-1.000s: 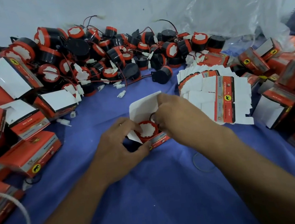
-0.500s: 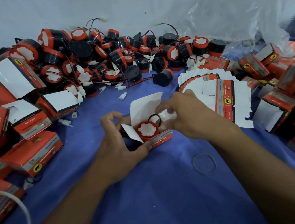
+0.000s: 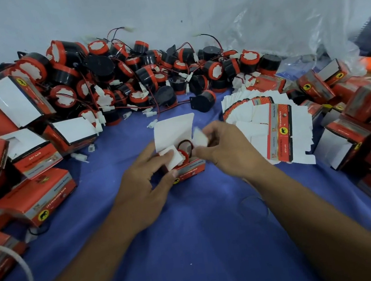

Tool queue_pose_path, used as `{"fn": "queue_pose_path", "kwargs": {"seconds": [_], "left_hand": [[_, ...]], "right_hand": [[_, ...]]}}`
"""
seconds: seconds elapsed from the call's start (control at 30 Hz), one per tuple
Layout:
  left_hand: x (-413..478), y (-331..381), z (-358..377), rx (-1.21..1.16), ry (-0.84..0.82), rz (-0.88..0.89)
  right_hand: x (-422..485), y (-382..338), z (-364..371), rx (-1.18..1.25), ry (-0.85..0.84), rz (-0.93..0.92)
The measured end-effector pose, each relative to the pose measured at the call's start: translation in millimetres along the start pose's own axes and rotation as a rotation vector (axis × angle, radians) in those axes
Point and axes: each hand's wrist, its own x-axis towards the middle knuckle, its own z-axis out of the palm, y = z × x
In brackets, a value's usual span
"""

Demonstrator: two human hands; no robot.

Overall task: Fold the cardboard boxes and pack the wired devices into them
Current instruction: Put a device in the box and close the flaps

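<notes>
Just left of the fanned stack of flat blanks (image 3: 273, 128), the glossy red cardboard box (image 3: 191, 170) holds a round, red-rimmed device (image 3: 184, 158). The left hand (image 3: 142, 182) grips its front, pressing a white flap (image 3: 173, 157); the right hand (image 3: 226, 146) pinches the opposite flap (image 3: 199, 137).

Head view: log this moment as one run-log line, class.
stage: closing box | device: inside box | left hand: grips box, presses left flap down | right hand: pinches right flap | lid: open
</notes>
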Motion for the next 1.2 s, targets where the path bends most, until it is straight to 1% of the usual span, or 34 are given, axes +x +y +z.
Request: {"fn": "queue_pose_path", "kwargs": {"seconds": [0.1, 0.17, 0.2, 0.27, 0.33, 0.4, 0.43, 0.5, 0.6, 0.67, 0.73, 0.87, 0.97, 1.07, 1.2], "left_hand": [[3, 2, 0, 0.003, 0.015, -0.01], [3, 0, 1, -0.039, 0.014, -0.056], [3, -2, 0, -0.078, 0.016, -0.099], [3, -7, -1, -0.165, 0.029, -0.196], [2, -7, -2, -0.235, 0.038, -0.248], [2, -6, -2, -0.359, 0.018, -0.248], [2, -6, -2, -0.392, 0.015, -0.228], [3, -6, -3, -0.37, 0.015, -0.182], [4, -9, -3, -0.259, 0.032, -0.136], [4, -10, -4, -0.227, 0.047, -0.144], [4, -11, -4, -0.255, 0.034, -0.158], [2, -7, -6, -0.318, -0.037, -0.179], [3, -5, -7, -0.247, 0.003, -0.153], [3, -4, -7, -0.187, 0.026, -0.125], [2, -3, -8, -0.13, 0.033, -0.077]], "right_hand": [[-6, 2, 5, -0.078, -0.032, -0.271], [-10, 5, 12, -0.121, -0.092, -0.379], [-9, 7, 13, -0.102, -0.102, -0.376], [-8, 10, 17, -0.011, -0.086, -0.293], [-7, 11, 19, 0.171, -0.103, -0.221], [-5, 13, 17, 0.33, -0.179, -0.238], [-4, 14, 16, 0.343, -0.216, -0.285], [-6, 13, 13, 0.285, -0.23, -0.354], [-6, 18, 8, 0.141, -0.226, -0.421], [-7, 20, 7, 0.087, -0.26, -0.419], [-7, 20, 7, 0.1, -0.273, -0.403], [-6, 20, 9, 0.155, -0.222, -0.414], [-7, 20, 10, 0.135, -0.194, -0.438], [-8, 21, 13, 0.048, -0.148, -0.526], [-10, 21, 16, -0.045, -0.145, -0.611]]}}
